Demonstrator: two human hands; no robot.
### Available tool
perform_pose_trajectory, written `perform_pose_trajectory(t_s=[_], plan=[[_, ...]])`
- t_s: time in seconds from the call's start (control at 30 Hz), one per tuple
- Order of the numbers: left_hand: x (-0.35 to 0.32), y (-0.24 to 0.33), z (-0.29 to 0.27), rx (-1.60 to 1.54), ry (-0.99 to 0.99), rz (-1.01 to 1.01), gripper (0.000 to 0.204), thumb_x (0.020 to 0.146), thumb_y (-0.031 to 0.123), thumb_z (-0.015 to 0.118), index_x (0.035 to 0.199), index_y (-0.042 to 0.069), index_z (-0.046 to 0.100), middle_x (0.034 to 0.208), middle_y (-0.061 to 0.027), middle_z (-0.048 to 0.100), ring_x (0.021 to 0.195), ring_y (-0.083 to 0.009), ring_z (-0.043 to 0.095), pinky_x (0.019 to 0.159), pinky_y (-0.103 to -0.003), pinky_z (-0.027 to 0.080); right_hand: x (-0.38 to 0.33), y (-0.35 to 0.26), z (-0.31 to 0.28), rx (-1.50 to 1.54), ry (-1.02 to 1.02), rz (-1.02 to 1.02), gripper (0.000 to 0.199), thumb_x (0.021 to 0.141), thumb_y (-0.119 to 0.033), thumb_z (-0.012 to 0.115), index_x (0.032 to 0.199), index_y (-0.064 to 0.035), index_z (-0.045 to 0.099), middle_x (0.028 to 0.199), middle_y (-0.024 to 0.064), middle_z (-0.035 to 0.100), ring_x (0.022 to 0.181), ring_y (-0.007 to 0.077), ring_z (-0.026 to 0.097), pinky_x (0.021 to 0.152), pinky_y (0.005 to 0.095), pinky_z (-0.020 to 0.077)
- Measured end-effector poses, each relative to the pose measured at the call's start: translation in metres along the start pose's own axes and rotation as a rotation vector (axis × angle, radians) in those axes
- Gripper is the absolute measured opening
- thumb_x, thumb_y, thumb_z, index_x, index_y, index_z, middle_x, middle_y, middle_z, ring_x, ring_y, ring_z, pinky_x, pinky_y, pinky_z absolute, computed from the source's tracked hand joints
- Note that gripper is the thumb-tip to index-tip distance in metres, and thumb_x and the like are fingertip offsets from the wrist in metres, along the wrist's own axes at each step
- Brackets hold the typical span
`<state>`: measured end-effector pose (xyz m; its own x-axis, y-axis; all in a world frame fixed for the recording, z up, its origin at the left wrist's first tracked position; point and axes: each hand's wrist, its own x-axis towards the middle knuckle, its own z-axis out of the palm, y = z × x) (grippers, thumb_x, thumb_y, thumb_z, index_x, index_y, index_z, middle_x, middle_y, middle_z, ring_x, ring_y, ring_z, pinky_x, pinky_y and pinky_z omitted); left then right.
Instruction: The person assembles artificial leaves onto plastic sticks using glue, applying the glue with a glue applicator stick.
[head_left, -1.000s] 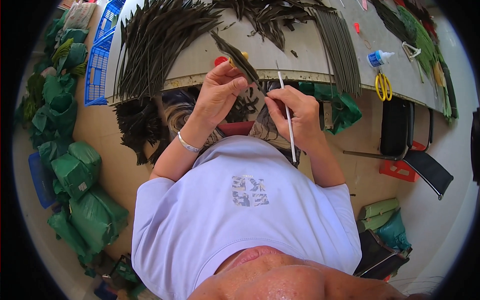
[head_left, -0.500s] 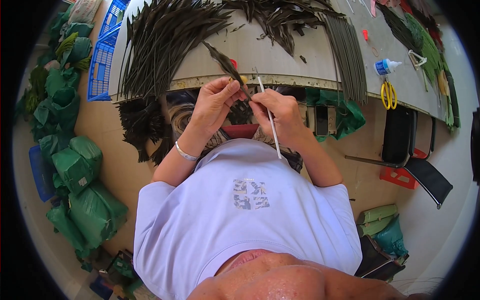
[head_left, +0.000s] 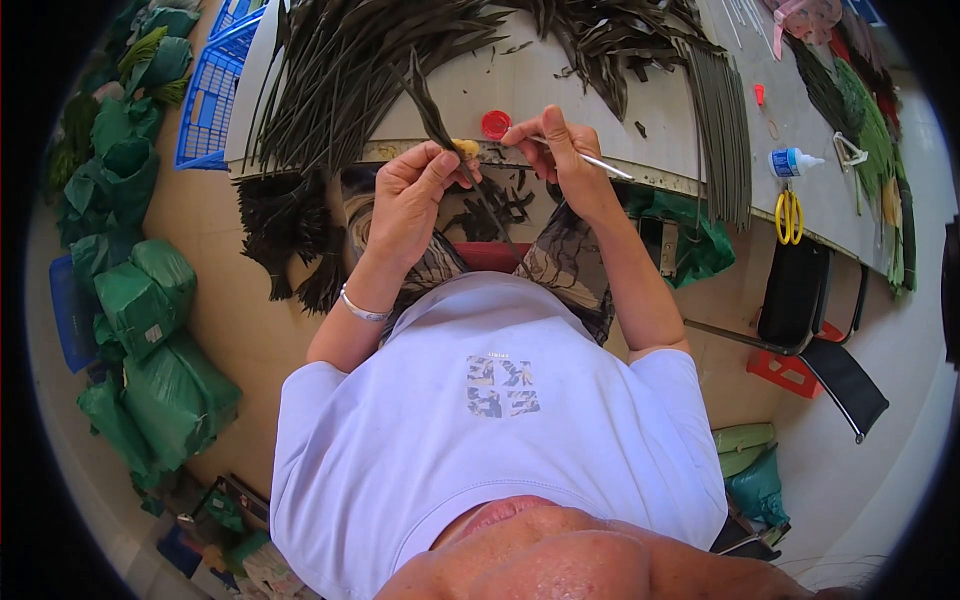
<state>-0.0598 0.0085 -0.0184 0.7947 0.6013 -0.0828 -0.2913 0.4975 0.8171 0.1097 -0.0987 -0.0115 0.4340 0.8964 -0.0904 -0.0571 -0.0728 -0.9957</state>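
Note:
My left hand [head_left: 412, 195] pinches a long, dark green leaf [head_left: 428, 108] on a thin stem, held just in front of the table edge. The leaf points up and to the left, and its stem slants down toward my lap. A small yellow piece [head_left: 466, 147] shows at my left fingertips; I cannot tell if it is worn on a finger. My right hand [head_left: 572, 165] is closed on a thin white stick [head_left: 606, 167], which sticks out to the right. Right beside its fingertips sits a round red lid or dish [head_left: 495, 124] on the table.
Dark leaves on stems [head_left: 350, 80] pile on the table [head_left: 470, 95], with bare stems [head_left: 722, 140] on the right. Farther right are a glue bottle [head_left: 795, 162] and yellow-handled scissors [head_left: 789, 217]. Blue crates [head_left: 212, 105] stand left of the table; green bundles [head_left: 150, 310] line the floor.
My right hand has moved away from the leaf, up toward the red lid. The white stick has swung from pointing at my body to pointing right. The left hand still holds the leaf.

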Motion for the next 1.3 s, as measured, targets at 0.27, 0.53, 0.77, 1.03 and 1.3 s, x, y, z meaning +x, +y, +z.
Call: perform_pose_trajectory(t_s=[0.27, 0.53, 0.77, 1.03, 1.3], plan=[[0.000, -0.007, -0.001, -0.243, -0.026, -0.008, 0.008, 0.086, 0.009, 0.062, 0.088, 0.001, 0.062, 0.087, -0.0114, 0.065, 0.078, -0.0190, 0.061, 0.073, -0.027, 0.048, -0.042, -0.042, 0.003, 0.200, -0.035, -0.213, 0.061, 0.097, -0.048, 0.033, 0.086, 0.0022, 0.066, 0.065, 0.0024, 0.051, 0.055, 0.0074, 0.044, 0.047, 0.0212, 0.0331], [-0.003, -0.008, 0.012, -0.301, -0.135, 0.001, 0.011, 0.083, 0.009, 0.065, 0.091, 0.001, 0.064, 0.089, -0.0115, 0.065, 0.077, -0.0208, 0.062, 0.072, -0.030, 0.050, -0.061, -0.055, 0.011, 0.111, -0.153, -0.346, 0.058, 0.097, -0.046, 0.034, 0.087, 0.0025, 0.065, 0.070, 0.0046, 0.053, 0.057, 0.0084, 0.044, 0.049, 0.0209, 0.0333], [-0.007, 0.001, 0.023, -0.251, -0.178, 0.014, 0.010, 0.084, 0.008, 0.065, 0.091, 0.001, 0.064, 0.090, -0.0103, 0.065, 0.078, -0.0191, 0.062, 0.072, -0.030, 0.050, -0.063, -0.057, 0.011, 0.068, -0.167, -0.338, 0.054, 0.098, -0.042, 0.036, 0.085, 0.0024, 0.064, 0.070, 0.0040, 0.053, 0.058, 0.0080, 0.044, 0.050, 0.0210, 0.0341], [-0.005, -0.003, 0.024, -0.231, -0.088, -0.026, 0.009, 0.089, 0.010, 0.058, 0.090, 0.001, 0.060, 0.091, -0.0105, 0.065, 0.081, -0.0174, 0.062, 0.073, -0.028, 0.050, -0.069, -0.053, 0.020, -0.478, 0.112, -0.514, 0.015, 0.079, -0.013, 0.069, 0.081, -0.0012, 0.060, 0.068, 0.0081, 0.054, 0.057, 0.0168, 0.052, 0.051, 0.0255, 0.0410], [0.000, -0.005, 0.030, -0.101, -0.051, 0.017, 0.011, 0.089, 0.011, 0.058, 0.092, 0.000, 0.060, 0.090, -0.0095, 0.065, 0.081, -0.0150, 0.062, 0.075, -0.027, 0.050, -0.058, -0.034, 0.024, -0.938, 0.189, -0.660, 0.013, 0.074, -0.002, 0.065, 0.084, 0.0000, 0.056, 0.076, 0.0120, 0.053, 0.065, 0.0274, 0.056, 0.053, 0.0354, 0.0468]])
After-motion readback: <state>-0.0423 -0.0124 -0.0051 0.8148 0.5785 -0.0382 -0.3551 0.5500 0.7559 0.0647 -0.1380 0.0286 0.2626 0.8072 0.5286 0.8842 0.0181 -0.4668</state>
